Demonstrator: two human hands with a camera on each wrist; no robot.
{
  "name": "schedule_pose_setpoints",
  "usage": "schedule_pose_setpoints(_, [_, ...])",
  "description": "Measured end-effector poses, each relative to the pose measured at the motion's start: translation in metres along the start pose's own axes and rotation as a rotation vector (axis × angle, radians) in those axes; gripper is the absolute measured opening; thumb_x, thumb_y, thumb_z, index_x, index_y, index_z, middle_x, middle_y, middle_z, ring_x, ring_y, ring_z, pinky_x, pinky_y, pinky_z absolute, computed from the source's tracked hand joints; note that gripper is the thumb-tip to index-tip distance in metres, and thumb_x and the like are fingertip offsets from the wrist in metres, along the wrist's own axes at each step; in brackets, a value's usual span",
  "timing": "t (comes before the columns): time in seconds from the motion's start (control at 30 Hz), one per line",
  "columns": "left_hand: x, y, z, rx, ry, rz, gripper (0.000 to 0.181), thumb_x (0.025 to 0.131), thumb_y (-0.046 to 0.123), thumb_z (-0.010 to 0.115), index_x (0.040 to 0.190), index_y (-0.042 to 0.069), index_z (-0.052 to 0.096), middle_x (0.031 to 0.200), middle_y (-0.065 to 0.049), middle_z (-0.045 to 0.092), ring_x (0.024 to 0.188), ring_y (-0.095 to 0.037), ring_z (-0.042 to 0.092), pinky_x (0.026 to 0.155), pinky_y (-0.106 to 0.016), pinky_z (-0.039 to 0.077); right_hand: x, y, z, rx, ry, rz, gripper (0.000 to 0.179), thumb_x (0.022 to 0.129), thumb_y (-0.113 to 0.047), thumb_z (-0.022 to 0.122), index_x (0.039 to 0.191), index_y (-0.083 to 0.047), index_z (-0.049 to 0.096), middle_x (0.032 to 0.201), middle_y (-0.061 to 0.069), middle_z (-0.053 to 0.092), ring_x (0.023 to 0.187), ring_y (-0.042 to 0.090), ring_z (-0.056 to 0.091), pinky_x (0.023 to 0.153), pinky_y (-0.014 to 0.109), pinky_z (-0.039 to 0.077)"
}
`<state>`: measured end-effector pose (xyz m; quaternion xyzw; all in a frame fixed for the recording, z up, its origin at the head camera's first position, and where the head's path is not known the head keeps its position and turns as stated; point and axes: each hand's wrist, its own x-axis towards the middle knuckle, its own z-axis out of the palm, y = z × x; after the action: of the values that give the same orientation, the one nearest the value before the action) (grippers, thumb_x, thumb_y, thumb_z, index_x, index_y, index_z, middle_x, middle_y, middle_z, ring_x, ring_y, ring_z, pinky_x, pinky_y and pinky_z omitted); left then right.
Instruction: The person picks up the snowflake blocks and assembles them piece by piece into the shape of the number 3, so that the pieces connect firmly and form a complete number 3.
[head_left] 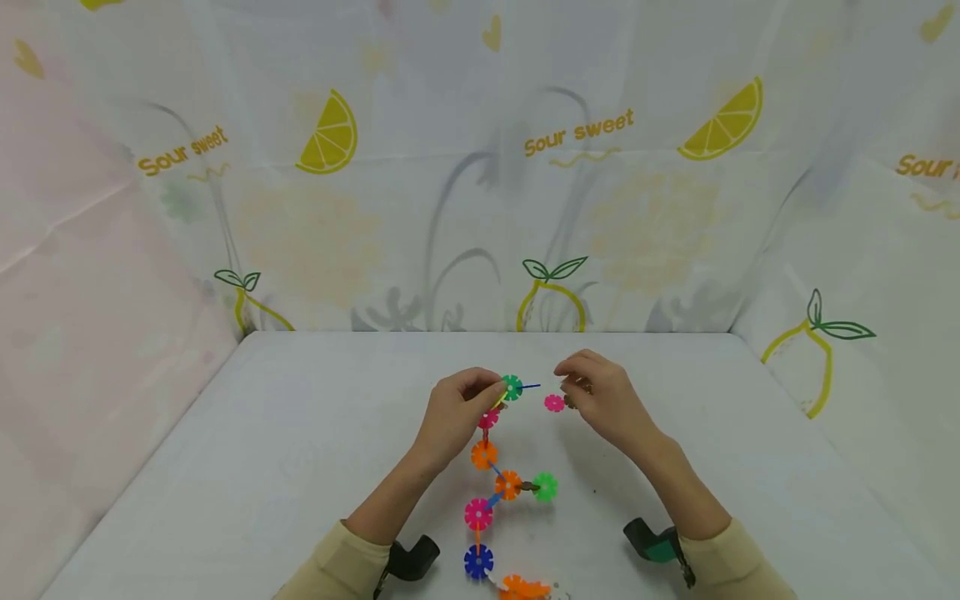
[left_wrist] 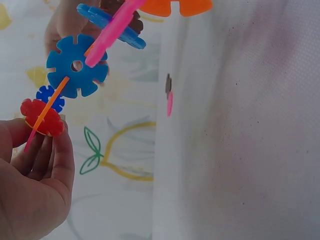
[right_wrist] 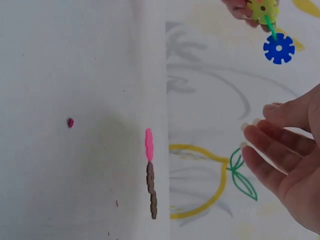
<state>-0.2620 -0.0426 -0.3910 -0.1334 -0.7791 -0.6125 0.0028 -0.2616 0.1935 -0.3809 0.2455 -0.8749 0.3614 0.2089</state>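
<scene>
My left hand (head_left: 457,417) pinches the far end of a chain of slotted plastic snowflake discs between thumb and fingers. Beyond those fingertips sit a teal disc (head_left: 512,387) and a dark blue disc (head_left: 531,386) seen edge-on. A red disc (left_wrist: 42,117) lies against the left fingers in the left wrist view. To the right, my right hand (head_left: 603,400) hovers with loosely bent fingers and holds nothing, as the right wrist view shows. Near it on the table lie a pink disc (head_left: 554,402) and a brown disc (right_wrist: 151,190), joined or touching.
The chain runs toward me through orange (head_left: 483,455), pink (head_left: 478,514) and dark blue discs (head_left: 478,562); a green disc (head_left: 545,487) branches right. An orange disc (head_left: 517,587) is cut off by the bottom edge. Printed cloth (head_left: 420,208) stands behind the white table (head_left: 300,450).
</scene>
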Motion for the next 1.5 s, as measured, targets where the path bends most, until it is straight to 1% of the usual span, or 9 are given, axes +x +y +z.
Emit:
schedule_pose_setpoints(0.17, [0.000,-0.001,0.000,-0.007,-0.005,-0.004,0.015,0.095,0.027,0.066,0.101,0.014,0.073,0.098,-0.013,0.072,0.082,-0.017,0.065,0.072,-0.024,0.055,-0.003,0.014,0.000,-0.080,-0.097,0.160,0.023,0.086,0.005,0.069,0.108,-0.002,0.070,0.104,0.011,0.069,0.091,0.024,0.066,0.080,0.038,0.060])
schedule_pose_setpoints(0.33, [0.000,0.000,0.000,0.002,-0.012,-0.010,0.016,0.096,0.027,0.066,0.102,0.014,0.072,0.100,-0.016,0.072,0.082,-0.017,0.066,0.071,-0.024,0.055,-0.006,0.027,0.001,-0.156,-0.237,0.305,0.032,0.088,0.001,0.064,0.121,0.002,0.065,0.120,0.019,0.066,0.105,0.034,0.065,0.092,0.049,0.055])
schedule_pose_setpoints(0.47, [0.000,0.001,0.000,0.002,-0.017,-0.009,0.016,0.096,0.027,0.066,0.102,0.014,0.072,0.099,-0.015,0.072,0.081,-0.017,0.066,0.070,-0.024,0.055,-0.009,0.034,0.001,-0.227,-0.334,0.344,0.041,0.088,0.003,0.061,0.129,0.003,0.060,0.132,0.022,0.060,0.123,0.040,0.057,0.104,0.054,0.047])
schedule_pose_setpoints(0.57, [0.000,0.001,0.000,0.007,-0.019,-0.001,0.016,0.096,0.028,0.066,0.102,0.014,0.072,0.097,-0.012,0.073,0.082,-0.017,0.065,0.071,-0.024,0.054,-0.012,0.039,0.001,-0.246,-0.393,0.333,0.043,0.088,0.003,0.058,0.131,0.005,0.058,0.135,0.024,0.058,0.129,0.042,0.053,0.108,0.056,0.043])
schedule_pose_setpoints(0.73, [0.000,0.000,-0.001,0.014,-0.026,0.005,0.017,0.095,0.029,0.066,0.101,0.014,0.072,0.096,-0.010,0.073,0.082,-0.017,0.064,0.072,-0.026,0.054,-0.015,0.048,0.000,-0.274,-0.447,0.268,0.038,0.085,0.007,0.059,0.122,0.005,0.062,0.124,0.021,0.063,0.120,0.040,0.058,0.105,0.054,0.045])
schedule_pose_setpoints(0.97, [0.000,0.000,-0.001,0.013,-0.033,0.002,0.018,0.096,0.029,0.065,0.102,0.014,0.072,0.094,-0.006,0.072,0.083,-0.017,0.064,0.073,-0.027,0.054,-0.016,0.054,0.000,-0.281,-0.412,0.265,0.034,0.080,0.011,0.061,0.112,0.004,0.067,0.113,0.017,0.067,0.110,0.036,0.063,0.100,0.052,0.049])
schedule_pose_setpoints(1.17, [-0.001,0.001,-0.002,0.013,-0.033,0.011,0.017,0.096,0.028,0.065,0.102,0.014,0.072,0.094,-0.005,0.072,0.083,-0.017,0.065,0.074,-0.026,0.055,-0.015,0.052,0.000,-0.290,-0.354,0.227,0.022,0.082,0.009,0.064,0.102,0.002,0.071,0.097,0.012,0.067,0.094,0.029,0.064,0.092,0.048,0.053])
schedule_pose_setpoints(1.3, [-0.001,0.003,-0.002,0.019,-0.029,0.013,0.016,0.096,0.027,0.065,0.102,0.014,0.072,0.093,-0.005,0.072,0.083,-0.017,0.063,0.073,-0.027,0.054,-0.014,0.051,0.002,-0.295,-0.361,0.238,0.025,0.080,0.013,0.062,0.098,-0.001,0.071,0.088,0.009,0.063,0.084,0.024,0.060,0.083,0.044,0.053])
schedule_pose_setpoints(1.5, [-0.003,0.003,-0.004,0.027,-0.027,0.012,0.016,0.095,0.028,0.065,0.101,0.014,0.072,0.091,-0.004,0.071,0.081,-0.017,0.062,0.072,-0.027,0.054,-0.014,0.048,0.002,-0.293,-0.400,0.289,0.026,0.077,0.012,0.065,0.098,-0.002,0.071,0.084,0.009,0.059,0.077,0.020,0.053,0.073,0.037,0.049])
